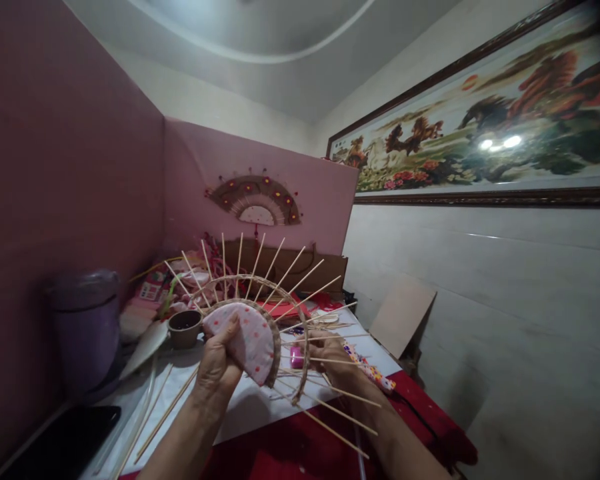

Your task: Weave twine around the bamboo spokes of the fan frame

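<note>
Two bare hands at a fan frame (275, 333) of thin sticks

A framed picture (430, 127) of horses hangs on the wall to the right. Lower down, a table bears a white covering (245, 410) and red cloth (265, 457). The fan frame is held up over the table, in the middle of the view. Its pale sticks (271, 269) ray outward, crossed by a braided arc (306, 333). Its base is a half-round of white fabric (250, 343) with red dots. The left hand (219, 360) grips this base, thumb flat on the fabric, fingers out of sight behind. The right hand (327, 350) is behind the sticks on the right, fingers bent beside the arc; what they pinch, if anything, cannot be told. A brown cup (185, 335) stands left of the fabric. A small pink object (297, 357) shows just beside the right fingertips.
</note>
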Motion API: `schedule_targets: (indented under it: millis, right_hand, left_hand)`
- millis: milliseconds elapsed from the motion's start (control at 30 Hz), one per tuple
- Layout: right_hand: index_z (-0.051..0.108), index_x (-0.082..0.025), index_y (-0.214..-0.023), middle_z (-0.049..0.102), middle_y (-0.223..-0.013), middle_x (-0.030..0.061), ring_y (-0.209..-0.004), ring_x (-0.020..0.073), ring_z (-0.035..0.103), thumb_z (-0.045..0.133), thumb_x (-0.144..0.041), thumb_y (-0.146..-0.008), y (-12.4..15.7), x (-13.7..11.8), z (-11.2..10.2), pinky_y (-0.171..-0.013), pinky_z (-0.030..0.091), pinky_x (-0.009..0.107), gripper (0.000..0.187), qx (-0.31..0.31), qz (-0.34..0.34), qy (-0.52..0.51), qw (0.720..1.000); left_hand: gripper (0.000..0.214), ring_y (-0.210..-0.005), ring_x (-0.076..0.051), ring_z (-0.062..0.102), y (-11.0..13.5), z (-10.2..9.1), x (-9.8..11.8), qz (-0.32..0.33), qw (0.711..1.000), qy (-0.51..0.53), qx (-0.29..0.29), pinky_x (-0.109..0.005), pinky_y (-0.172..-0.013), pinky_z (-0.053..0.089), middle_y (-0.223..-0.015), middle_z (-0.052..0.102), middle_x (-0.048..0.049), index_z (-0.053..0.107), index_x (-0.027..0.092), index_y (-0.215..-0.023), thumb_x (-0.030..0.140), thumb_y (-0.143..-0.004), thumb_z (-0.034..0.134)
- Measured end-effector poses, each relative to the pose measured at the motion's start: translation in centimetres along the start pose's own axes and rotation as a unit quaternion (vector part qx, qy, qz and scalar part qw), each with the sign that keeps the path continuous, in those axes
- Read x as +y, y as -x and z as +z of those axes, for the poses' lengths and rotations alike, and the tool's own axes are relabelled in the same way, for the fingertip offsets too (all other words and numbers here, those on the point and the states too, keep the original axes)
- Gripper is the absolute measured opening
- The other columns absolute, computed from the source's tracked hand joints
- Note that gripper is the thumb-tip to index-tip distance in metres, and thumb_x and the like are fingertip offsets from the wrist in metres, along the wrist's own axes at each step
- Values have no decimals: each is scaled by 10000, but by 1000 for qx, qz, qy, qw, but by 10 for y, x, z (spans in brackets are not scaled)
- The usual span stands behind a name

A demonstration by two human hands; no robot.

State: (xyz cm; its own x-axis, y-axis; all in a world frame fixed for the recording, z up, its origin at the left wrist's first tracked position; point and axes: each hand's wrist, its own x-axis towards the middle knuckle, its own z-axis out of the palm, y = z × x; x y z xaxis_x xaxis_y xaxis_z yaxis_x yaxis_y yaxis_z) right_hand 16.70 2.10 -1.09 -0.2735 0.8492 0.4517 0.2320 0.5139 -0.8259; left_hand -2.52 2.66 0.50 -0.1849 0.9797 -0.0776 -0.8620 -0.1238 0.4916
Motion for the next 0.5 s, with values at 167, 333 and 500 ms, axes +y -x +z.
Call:
schedule_targets:
  millis: [167, 333, 500]
  right_hand:
    - [619, -162, -710, 501, -533, -27, -391, 54, 346, 671, -439, -662, 0, 17, -20, -371, 236, 200, 286, 60, 140, -86, 985]
    - [652, -154, -713, 595, -604, 11, -541, 127, 514, 719, -401, -561, 0, 25, -52, -513, 390, 245, 298, 102, 121, -36, 987]
    - [664, -152, -661, 656, -678, 43, -667, 180, 579, 693, -388, -535, -9, 36, -86, -645, 444, 296, 269, 131, 89, 64, 985]
  left_hand:
    - [159, -579, -124, 631, -3, -1, 3, -4, 999, 41, 10, -285, -704, 537, -623, 666, -8, 619, 144, -772, 5, -738, 550]
    - [119, -581, -126, 630, -8, -4, 3, -8, 998, 64, 18, -282, -667, 543, -664, 671, -22, 610, 137, -761, 33, -751, 552]
    - [112, -584, -130, 630, -14, -8, 3, -4, 997, 76, 18, -320, -690, 544, -670, 670, -31, 611, 130, -782, 55, -774, 527]
